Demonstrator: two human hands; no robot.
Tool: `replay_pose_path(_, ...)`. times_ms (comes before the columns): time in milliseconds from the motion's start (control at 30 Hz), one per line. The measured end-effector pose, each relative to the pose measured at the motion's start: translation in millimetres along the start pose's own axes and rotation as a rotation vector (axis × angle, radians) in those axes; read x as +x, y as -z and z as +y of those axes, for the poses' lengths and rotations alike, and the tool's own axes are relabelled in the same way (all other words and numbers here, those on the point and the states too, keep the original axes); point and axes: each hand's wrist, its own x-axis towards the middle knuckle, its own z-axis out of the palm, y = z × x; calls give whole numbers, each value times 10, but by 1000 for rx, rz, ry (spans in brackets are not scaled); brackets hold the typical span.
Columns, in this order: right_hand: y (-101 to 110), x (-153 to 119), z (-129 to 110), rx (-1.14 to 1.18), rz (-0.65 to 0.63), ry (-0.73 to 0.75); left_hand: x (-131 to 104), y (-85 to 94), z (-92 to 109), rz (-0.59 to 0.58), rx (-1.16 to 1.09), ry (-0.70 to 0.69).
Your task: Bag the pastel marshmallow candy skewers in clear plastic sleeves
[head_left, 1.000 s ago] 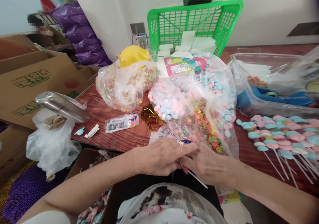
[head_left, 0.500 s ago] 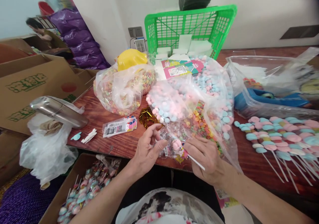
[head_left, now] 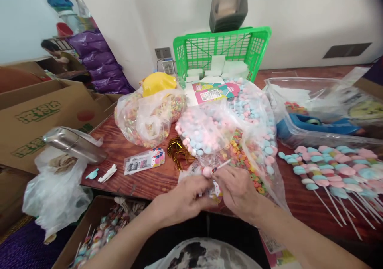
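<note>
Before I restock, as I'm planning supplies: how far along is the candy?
Apparently done: the candy sticks in the low box. In hand: one marshmallow stick in the right hand, the left hand beside it. Apparently left: the uncovered skewers on the table.

ok counting from where I'm standing: two hands, one lollipop stick between them. One green basket, one steel flask, one clear bin, one yellow bundle, one gold tinsel bunch, one small teal piece. One red bucket and one other person over there. Marshmallow skewers? Way more than ten, but they overlap so no exact count, sorry lol. Same with the ring candies, loads.
</note>
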Motion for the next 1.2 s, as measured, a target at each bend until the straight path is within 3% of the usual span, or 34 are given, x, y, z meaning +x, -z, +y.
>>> replay_pose_path(67,36,20,-111,161,4,-59,37,-61,-179,384,31,-41)
replay_pose_path(100,28,18,-178,248,-21,-67,47,-81,-221,466,-69,-44)
replay_pose_path(133,1,7,-238,308,-51,-62,49,-96,-225,468,-217,-39)
replay_pose_path(233,-143,-47,-301,248,-67,96,33,-117,-74,215,-700,-10)
replay_pose_path(267,-184,-61,-278,172,-46,164,30,-108,-9,186,-787,-9)
replay_pose_path(300,-208,-68,-238,100,-23,218,28,-87,44,230,-830,-17)
replay_pose_path(367,-193,-61,-139,26,16,245,18,-13,80,509,-798,-75)
replay_pose_path(433,-114,-38,-58,42,94,171,-26,62,14,762,-648,-88)
replay_pose_path(467,-67,-28,-36,72,150,132,-64,74,-50,761,-581,-41)
replay_pose_path(500,-27,-22,-29,105,199,102,-109,60,-123,658,-542,53)
replay_pose_path(567,17,-25,-64,143,260,77,-195,-49,-267,293,-570,278)
replay_pose_path(633,3,-43,-156,144,247,115,-235,-207,-354,78,-710,384)
replay_pose_path(700,-53,-66,-286,122,200,177,-219,-309,-349,113,-882,346)
replay_pose_path(800,-164,-101,-474,123,178,141,-171,-253,-216,333,-999,191)
replay_pose_path(933,-270,-137,-550,136,99,71,-232,-82,-99,329,-803,-23)
replay_pose_path(1000,-277,-145,-522,91,48,69,-295,-86,-145,403,-691,-73)
replay_pose_path(1100,-251,-146,-477,5,91,61,-378,-182,-279,561,-635,15)
replay_pose_path(1133,-246,-146,-470,-19,123,74,-401,-222,-320,541,-658,65)
replay_pose_path(1200,-261,-154,-463,-17,166,73,-436,-298,-377,396,-728,156)
